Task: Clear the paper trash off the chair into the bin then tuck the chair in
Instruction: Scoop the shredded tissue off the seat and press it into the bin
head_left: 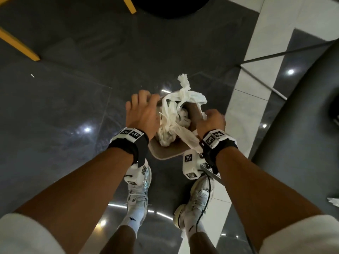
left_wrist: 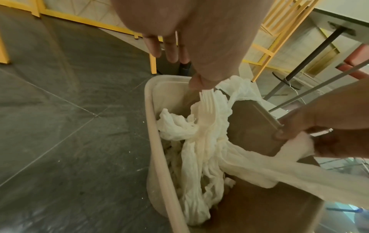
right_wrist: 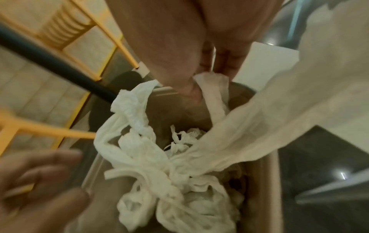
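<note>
A beige bin stands on the floor in front of my feet, with tangled white paper trash piled in it and spilling over the rim. My left hand hovers over the bin's left side with its fingers straight, and its thumb touches the top of the paper. My right hand is curled at the bin's right edge by the brown swing flap, pinching a strip of paper. The dark chair stands to the right.
Thin metal chair legs cross a white tile strip right of the bin. Yellow furniture legs and a black round base lie further ahead. A white crumpled scrap shows at the right edge. My sneakers are just behind the bin.
</note>
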`<action>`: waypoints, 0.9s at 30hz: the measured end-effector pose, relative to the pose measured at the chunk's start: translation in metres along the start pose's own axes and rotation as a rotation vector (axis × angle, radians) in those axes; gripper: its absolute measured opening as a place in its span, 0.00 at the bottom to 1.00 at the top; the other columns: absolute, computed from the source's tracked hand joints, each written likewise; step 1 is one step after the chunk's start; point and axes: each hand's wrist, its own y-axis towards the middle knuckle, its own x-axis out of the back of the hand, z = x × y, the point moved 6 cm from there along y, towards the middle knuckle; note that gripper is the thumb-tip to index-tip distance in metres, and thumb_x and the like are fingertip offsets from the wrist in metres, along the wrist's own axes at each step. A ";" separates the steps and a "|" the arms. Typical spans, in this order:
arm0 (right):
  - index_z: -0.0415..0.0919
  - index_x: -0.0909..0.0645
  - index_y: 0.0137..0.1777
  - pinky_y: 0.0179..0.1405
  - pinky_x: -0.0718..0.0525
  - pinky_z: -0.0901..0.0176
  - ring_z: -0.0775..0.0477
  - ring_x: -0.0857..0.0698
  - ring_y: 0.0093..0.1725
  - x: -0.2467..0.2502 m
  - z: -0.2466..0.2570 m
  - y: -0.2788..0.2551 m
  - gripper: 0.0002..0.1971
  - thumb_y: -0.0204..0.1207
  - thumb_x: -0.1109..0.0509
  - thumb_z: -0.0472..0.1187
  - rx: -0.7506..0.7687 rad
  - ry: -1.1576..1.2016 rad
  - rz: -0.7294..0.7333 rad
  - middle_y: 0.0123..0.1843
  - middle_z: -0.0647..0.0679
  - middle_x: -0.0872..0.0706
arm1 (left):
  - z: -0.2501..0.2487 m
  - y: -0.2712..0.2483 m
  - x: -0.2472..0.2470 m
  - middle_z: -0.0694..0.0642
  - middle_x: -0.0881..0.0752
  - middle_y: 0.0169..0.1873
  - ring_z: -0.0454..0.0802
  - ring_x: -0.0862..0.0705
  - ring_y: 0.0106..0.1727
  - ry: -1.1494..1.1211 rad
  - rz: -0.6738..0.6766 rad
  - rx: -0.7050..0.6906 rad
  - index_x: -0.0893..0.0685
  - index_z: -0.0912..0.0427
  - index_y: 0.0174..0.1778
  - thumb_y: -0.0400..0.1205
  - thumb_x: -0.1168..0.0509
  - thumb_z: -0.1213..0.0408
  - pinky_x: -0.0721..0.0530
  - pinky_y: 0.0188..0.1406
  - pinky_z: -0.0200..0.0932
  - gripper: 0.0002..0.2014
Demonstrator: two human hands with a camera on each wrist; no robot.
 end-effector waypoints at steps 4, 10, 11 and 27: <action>0.44 0.22 0.71 0.67 0.18 0.50 0.41 0.19 0.67 0.009 0.035 -0.015 0.21 0.80 0.34 0.28 0.319 -0.025 -0.142 0.69 0.43 0.22 | 0.007 0.012 -0.008 0.59 0.22 0.66 0.64 0.23 0.66 -0.008 0.122 0.011 0.27 0.49 0.75 0.76 0.34 0.71 0.27 0.64 0.60 0.30; 0.52 0.27 0.79 0.64 0.19 0.57 0.43 0.19 0.65 -0.018 0.096 -0.005 0.30 0.80 0.34 0.27 0.653 -0.274 0.053 0.78 0.42 0.33 | 0.015 0.015 -0.014 0.58 0.22 0.66 0.63 0.20 0.66 -0.074 0.203 0.035 0.27 0.48 0.76 0.79 0.38 0.75 0.18 0.60 0.60 0.29; 0.46 0.20 0.73 0.63 0.17 0.56 0.39 0.17 0.62 -0.021 0.105 -0.006 0.24 0.80 0.34 0.28 0.722 -0.326 0.033 0.74 0.41 0.28 | 0.018 0.014 -0.015 0.57 0.23 0.67 0.63 0.19 0.66 -0.075 0.216 0.042 0.28 0.47 0.76 0.80 0.37 0.74 0.17 0.58 0.60 0.29; 0.46 0.20 0.73 0.72 0.21 0.43 0.38 0.21 0.72 -0.103 0.083 -0.071 0.20 0.81 0.35 0.46 0.792 -0.518 0.384 0.76 0.45 0.22 | 0.084 0.010 0.011 0.61 0.24 0.66 0.69 0.19 0.64 -0.209 0.116 0.277 0.26 0.49 0.73 0.78 0.37 0.74 0.18 0.58 0.64 0.27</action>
